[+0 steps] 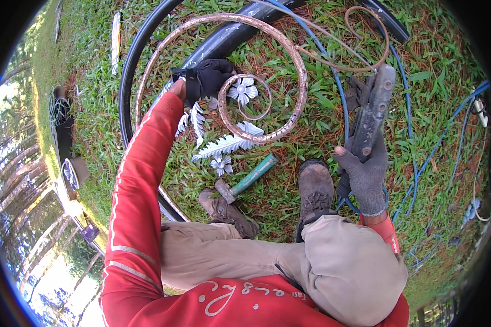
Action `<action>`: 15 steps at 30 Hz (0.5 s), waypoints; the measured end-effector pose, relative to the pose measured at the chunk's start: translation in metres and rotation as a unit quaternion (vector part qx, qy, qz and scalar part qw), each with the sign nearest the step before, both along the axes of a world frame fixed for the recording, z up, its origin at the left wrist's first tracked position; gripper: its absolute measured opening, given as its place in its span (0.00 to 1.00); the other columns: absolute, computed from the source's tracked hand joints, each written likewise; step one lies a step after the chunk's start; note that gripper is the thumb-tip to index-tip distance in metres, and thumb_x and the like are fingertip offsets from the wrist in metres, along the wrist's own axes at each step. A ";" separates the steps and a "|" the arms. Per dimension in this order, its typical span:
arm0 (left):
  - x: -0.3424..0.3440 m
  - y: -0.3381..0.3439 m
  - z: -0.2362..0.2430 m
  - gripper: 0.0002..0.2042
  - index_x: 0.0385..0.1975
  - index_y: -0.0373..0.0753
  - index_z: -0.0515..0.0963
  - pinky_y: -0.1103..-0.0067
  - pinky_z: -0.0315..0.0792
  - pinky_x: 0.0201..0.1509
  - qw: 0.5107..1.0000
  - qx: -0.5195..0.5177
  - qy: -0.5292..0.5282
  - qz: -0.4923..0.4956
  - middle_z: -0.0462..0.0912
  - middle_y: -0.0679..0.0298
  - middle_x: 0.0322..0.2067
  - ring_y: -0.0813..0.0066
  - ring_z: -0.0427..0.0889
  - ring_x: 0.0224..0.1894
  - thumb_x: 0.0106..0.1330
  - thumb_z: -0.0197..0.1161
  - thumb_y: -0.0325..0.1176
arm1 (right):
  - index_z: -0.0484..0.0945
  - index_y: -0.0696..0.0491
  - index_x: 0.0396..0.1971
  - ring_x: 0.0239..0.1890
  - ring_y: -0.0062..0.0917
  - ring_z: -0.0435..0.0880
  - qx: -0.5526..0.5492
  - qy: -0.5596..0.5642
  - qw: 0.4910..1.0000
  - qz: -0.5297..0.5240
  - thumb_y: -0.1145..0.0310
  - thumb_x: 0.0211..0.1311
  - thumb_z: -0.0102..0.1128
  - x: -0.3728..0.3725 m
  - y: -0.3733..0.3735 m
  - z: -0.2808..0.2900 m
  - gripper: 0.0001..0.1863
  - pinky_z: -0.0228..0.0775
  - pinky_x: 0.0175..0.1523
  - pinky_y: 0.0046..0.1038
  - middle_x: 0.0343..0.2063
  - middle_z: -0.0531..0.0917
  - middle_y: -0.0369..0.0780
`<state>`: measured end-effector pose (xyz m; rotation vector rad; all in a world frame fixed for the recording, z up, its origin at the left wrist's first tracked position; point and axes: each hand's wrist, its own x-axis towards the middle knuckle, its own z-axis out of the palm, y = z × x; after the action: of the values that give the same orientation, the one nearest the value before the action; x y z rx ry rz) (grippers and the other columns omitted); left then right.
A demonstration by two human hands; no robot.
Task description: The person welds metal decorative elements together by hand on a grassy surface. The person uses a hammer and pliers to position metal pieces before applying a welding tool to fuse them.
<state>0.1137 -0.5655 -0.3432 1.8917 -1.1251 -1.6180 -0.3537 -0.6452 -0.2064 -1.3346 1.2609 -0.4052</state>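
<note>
My left hand (pixel 204 79), in a black glove, is curled at the inner ring of a curved metal scroll (pixel 303 90), beside a thick black tube (pixel 234 35); what its fingers hold is hidden. My right hand (pixel 365 177), in a grey glove, grips a worn dark tool (pixel 373 109) like an electrode holder, with a thin rod running from its tip toward the upper left. White metal flowers (pixel 243 91) and leaves (pixel 229 144) lie about the scroll. A green-handled hammer (pixel 253 177) lies by my boots (pixel 313 191).
Blue cables (pixel 412 141) run over the grass on the right, with a pale cord (pixel 477 201). A white strip (pixel 115 41) lies at upper left. Dark objects (pixel 65 131) stand along the left edge, with trees beyond.
</note>
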 end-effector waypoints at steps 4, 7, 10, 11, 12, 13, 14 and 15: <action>-0.016 -0.011 0.048 0.12 0.49 0.38 0.91 0.78 0.82 0.44 0.994 0.008 -0.108 0.029 0.91 0.69 0.35 0.83 0.87 0.40 0.80 0.72 0.39 | 0.77 0.55 0.51 0.33 0.16 0.83 0.002 -0.024 1.000 0.004 0.68 0.62 0.86 0.002 0.003 0.001 0.25 0.78 0.39 0.26 0.33 0.84 0.32; -0.010 -0.025 0.068 0.14 0.50 0.39 0.93 0.78 0.82 0.45 0.982 -0.017 -0.187 0.033 0.94 0.65 0.36 0.79 0.89 0.40 0.78 0.73 0.43 | 0.77 0.55 0.50 0.32 0.16 0.82 0.026 -0.037 0.999 -0.016 0.71 0.63 0.85 -0.002 0.004 0.002 0.23 0.78 0.38 0.25 0.32 0.84 0.32; -0.006 -0.057 0.087 0.16 0.54 0.39 0.92 0.71 0.84 0.56 0.928 -0.158 -0.317 -0.111 0.96 0.56 0.43 0.69 0.93 0.45 0.78 0.71 0.44 | 0.77 0.54 0.49 0.29 0.15 0.82 0.017 -0.034 0.999 -0.020 0.73 0.65 0.82 -0.006 0.004 0.000 0.21 0.76 0.34 0.24 0.31 0.84 0.32; -0.006 -0.061 0.083 0.16 0.54 0.39 0.92 0.71 0.84 0.56 0.928 -0.158 -0.318 -0.111 0.96 0.56 0.43 0.69 0.93 0.45 0.78 0.71 0.44 | 0.77 0.54 0.49 0.28 0.15 0.82 0.027 -0.043 0.998 -0.030 0.74 0.66 0.81 -0.005 0.003 0.003 0.20 0.76 0.33 0.24 0.31 0.84 0.33; -0.006 -0.064 0.079 0.19 0.56 0.38 0.92 0.69 0.84 0.60 0.940 -0.197 -0.248 -0.126 0.95 0.55 0.49 0.67 0.93 0.49 0.79 0.70 0.48 | 0.76 0.54 0.49 0.26 0.16 0.82 0.037 -0.052 0.997 -0.040 0.75 0.67 0.80 -0.004 0.002 0.005 0.19 0.75 0.31 0.24 0.30 0.84 0.33; -0.013 -0.068 0.082 0.21 0.57 0.38 0.91 0.68 0.84 0.63 0.944 -0.217 -0.209 -0.137 0.94 0.55 0.51 0.66 0.93 0.52 0.80 0.69 0.49 | 0.76 0.54 0.49 0.26 0.16 0.82 0.038 -0.050 0.997 -0.045 0.75 0.67 0.80 -0.008 0.002 0.004 0.19 0.75 0.31 0.24 0.30 0.84 0.33; -0.026 -0.074 0.091 0.22 0.58 0.38 0.91 0.67 0.84 0.65 0.946 -0.237 -0.165 -0.149 0.94 0.54 0.54 0.65 0.93 0.54 0.80 0.69 0.51 | 0.76 0.55 0.50 0.25 0.16 0.82 0.022 -0.043 0.997 -0.052 0.76 0.68 0.79 -0.012 0.002 0.005 0.18 0.75 0.29 0.24 0.30 0.84 0.34; -0.034 -0.073 0.105 0.16 0.55 0.41 0.91 0.63 0.84 0.64 0.908 -0.319 -0.181 -0.202 0.93 0.53 0.54 0.57 0.92 0.56 0.76 0.71 0.43 | 0.76 0.55 0.50 0.23 0.17 0.82 0.007 -0.036 0.998 -0.058 0.77 0.69 0.78 -0.015 0.001 0.006 0.18 0.74 0.28 0.24 0.29 0.84 0.34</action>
<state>0.0792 -0.6381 -0.2385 1.5968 -2.0156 -0.8796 -0.3691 -0.6440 -0.2004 -1.2287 1.2820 -0.5201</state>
